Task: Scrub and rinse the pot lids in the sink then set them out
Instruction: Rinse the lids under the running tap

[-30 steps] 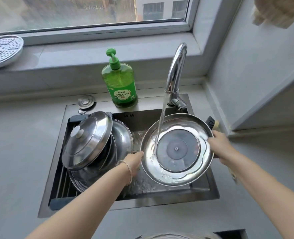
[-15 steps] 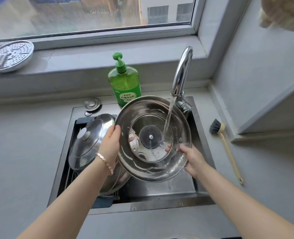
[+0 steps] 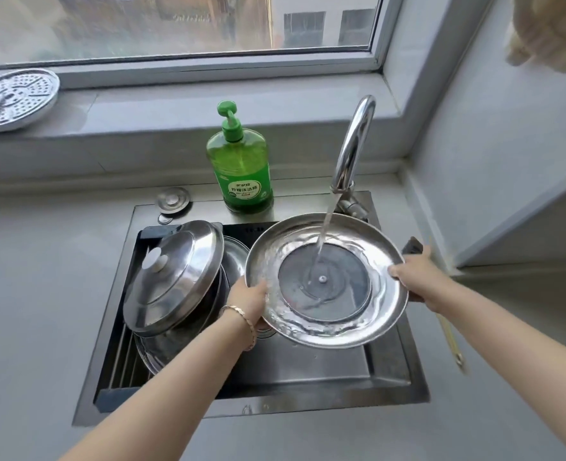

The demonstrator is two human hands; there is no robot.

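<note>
I hold a large steel pot lid (image 3: 381, 261) inside-up and nearly level over the sink (image 3: 308, 377). My left hand (image 3: 248, 301) grips its left rim and my right hand (image 3: 414, 277) grips its right rim. Water from the tap (image 3: 354, 141) runs onto the dark centre of the lid and pools there. Another steel lid with a white knob (image 3: 175, 274) leans on more steel lids in the left part of the sink, over a drain rack.
A green dish soap bottle (image 3: 240, 168) stands behind the sink. A dish brush (image 3: 451, 341) lies on the counter at the right, partly behind my right hand. A perforated steamer plate (image 3: 12, 98) rests on the windowsill. A cloth (image 3: 550, 31) hangs top right.
The lid, tilted up toward me half a second ago, has been lowered back to near level under the stream. My hands shifted from its lower edge to its left and right rims.
</note>
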